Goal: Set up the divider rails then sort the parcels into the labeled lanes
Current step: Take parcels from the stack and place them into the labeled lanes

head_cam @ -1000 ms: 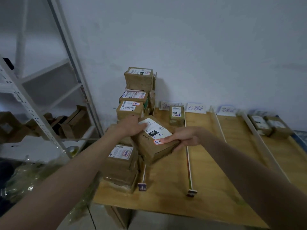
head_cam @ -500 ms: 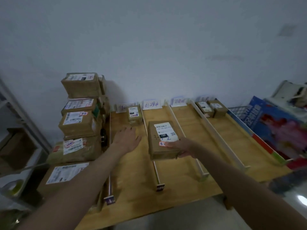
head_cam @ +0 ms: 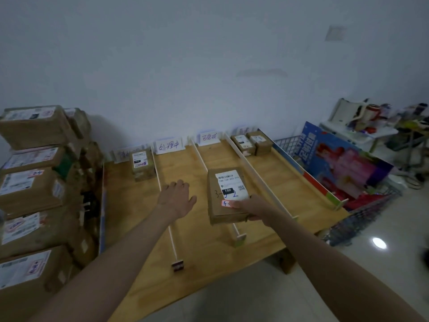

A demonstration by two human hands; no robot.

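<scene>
My right hand (head_cam: 249, 207) grips the near edge of a brown parcel (head_cam: 226, 196) with a white label, holding it above the divider rail (head_cam: 235, 231) between the second and third lanes. My left hand (head_cam: 177, 198) hovers with fingers relaxed over the second lane, holding nothing. White divider rails (head_cam: 162, 196) split the wooden table (head_cam: 204, 259) into lanes, each with a handwritten label card (head_cam: 169, 145) at the wall. One parcel (head_cam: 141, 161) lies at the far end of the first lane. Two small parcels (head_cam: 251, 141) sit at the far end of the rightmost lane.
A tall stack of brown parcels (head_cam: 32, 182) fills the left side of the table. A blue and pink poster board (head_cam: 343, 163) leans in a wire basket (head_cam: 362, 212) at the right. A cluttered white table (head_cam: 362, 122) stands at the far right. Tiled floor lies in front.
My right hand has carried the parcel from the stack rightward over the lanes. My left hand has let go of it and trails behind. My view has swung to the right.
</scene>
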